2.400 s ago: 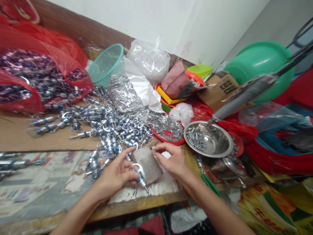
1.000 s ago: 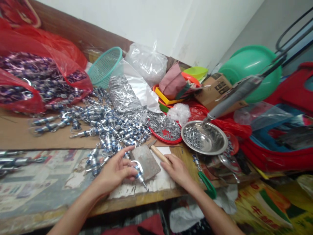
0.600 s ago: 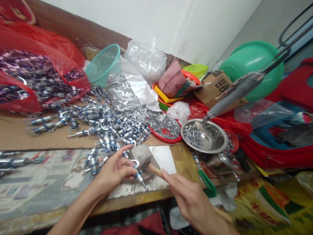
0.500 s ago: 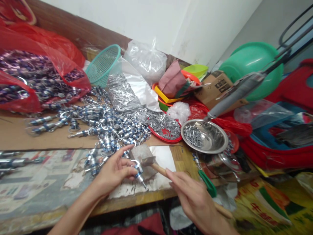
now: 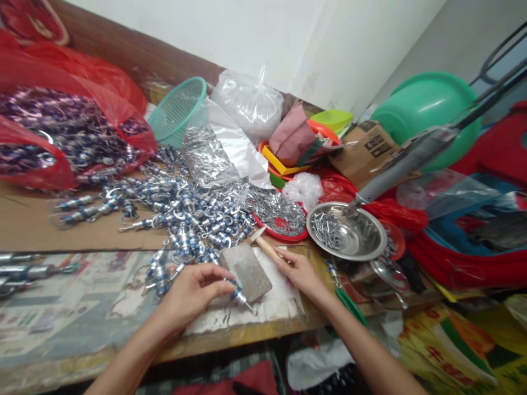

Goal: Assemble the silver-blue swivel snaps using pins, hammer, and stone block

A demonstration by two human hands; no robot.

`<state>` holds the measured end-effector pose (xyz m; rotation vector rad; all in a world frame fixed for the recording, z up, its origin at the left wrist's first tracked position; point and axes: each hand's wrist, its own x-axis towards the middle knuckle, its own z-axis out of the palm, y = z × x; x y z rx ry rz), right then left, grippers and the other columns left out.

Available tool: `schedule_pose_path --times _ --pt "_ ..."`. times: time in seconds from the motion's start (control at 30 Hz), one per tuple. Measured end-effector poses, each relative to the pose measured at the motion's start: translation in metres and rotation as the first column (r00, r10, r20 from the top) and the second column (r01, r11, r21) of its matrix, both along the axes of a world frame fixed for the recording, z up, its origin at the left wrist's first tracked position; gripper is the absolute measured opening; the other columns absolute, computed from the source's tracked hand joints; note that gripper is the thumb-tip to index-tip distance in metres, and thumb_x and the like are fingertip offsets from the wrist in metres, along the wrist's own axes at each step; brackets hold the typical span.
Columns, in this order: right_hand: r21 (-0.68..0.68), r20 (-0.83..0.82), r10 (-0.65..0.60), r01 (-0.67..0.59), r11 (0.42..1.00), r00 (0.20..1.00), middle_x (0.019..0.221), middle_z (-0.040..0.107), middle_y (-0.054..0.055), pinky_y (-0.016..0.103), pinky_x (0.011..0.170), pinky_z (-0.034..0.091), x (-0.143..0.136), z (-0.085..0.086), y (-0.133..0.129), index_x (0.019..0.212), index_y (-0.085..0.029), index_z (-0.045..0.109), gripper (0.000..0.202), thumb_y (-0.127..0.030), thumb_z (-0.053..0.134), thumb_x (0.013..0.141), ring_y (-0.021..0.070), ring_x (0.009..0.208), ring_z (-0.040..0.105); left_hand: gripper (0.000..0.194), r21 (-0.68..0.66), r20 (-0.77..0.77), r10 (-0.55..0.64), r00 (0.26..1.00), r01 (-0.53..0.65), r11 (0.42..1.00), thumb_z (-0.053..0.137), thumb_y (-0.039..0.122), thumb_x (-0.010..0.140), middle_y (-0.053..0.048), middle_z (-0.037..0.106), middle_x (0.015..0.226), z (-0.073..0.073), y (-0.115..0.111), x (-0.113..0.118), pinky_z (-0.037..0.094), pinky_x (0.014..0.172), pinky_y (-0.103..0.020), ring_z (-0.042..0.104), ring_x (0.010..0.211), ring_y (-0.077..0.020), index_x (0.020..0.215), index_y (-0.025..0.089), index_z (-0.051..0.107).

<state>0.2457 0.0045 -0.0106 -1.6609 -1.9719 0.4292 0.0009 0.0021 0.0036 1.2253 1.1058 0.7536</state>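
A small silver metal fitting with blue bands (image 5: 239, 297) is pinched between the thumb and fingers of my left hand (image 5: 197, 293). Its looped end points down and right, and my fingertips cover its upper end. It is at the near left edge of a grey metal block (image 5: 249, 271), which lies on white paper (image 5: 284, 302). My right hand (image 5: 302, 272) is closed round the wooden handle of a hammer (image 5: 269, 250). The hammer head is beyond the block, beside the heap of similar fittings (image 5: 193, 216).
A red tray of small metal pieces (image 5: 294, 237) and a steel bowl of pins (image 5: 381, 241) stand at the back right. A red bag of fittings (image 5: 61, 178) is at the left. A grey tool's shaft (image 5: 391, 170) slants over the bowl.
The hammer has lifted off the block and moved back, away from me, its head now near the red tray. My right hand went with it. The fitting has shifted slightly right.
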Motion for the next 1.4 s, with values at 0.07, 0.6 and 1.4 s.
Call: schedule_pose_path --times 0.07,0.6,1.4 --pt "0.013 0.068 -0.002 0.001 1.0 0.998 0.09 0.068 0.004 0.029 0.07 0.049 0.003 -0.002 0.021 0.102 -0.022 0.064 0.027 -0.028 0.046 0.084 0.0179 0.078 0.063 0.006 0.132 -0.043 0.011 0.999 -0.005 0.991 0.067 0.02 0.062 -0.003 0.067 0.071 -0.002 0.0 -0.001 0.048 0.071 -0.031 0.061 0.071 -0.0187 0.066 0.016 0.069" --pt "-0.063 0.359 -0.049 0.077 0.995 0.932 0.089 0.066 0.006 0.023 0.068 0.043 0.01 0.008 0.104 0.105 -0.018 0.056 0.034 -0.017 0.057 0.072 0.0181 0.079 0.061 0.012 0.434 -0.258 0.033 0.966 0.086 0.897 0.062 0.022 0.068 -0.003 0.064 0.072 0.001 -0.007 0.004 0.043 0.063 -0.023 0.06 0.068 -0.0155 0.073 0.019 0.072" --pt "0.018 0.166 -0.1 0.098 0.995 0.981 0.084 0.07 0.002 0.027 0.078 0.044 0.022 -0.003 0.099 0.077 -0.022 0.07 0.014 -0.021 0.056 0.074 0.0169 0.08 0.062 0.013 0.422 -0.247 0.033 0.968 0.076 0.903 0.06 0.024 0.07 -0.002 0.065 0.074 -0.001 -0.008 0.006 0.045 0.064 -0.023 0.061 0.069 -0.0154 0.075 0.021 0.072"
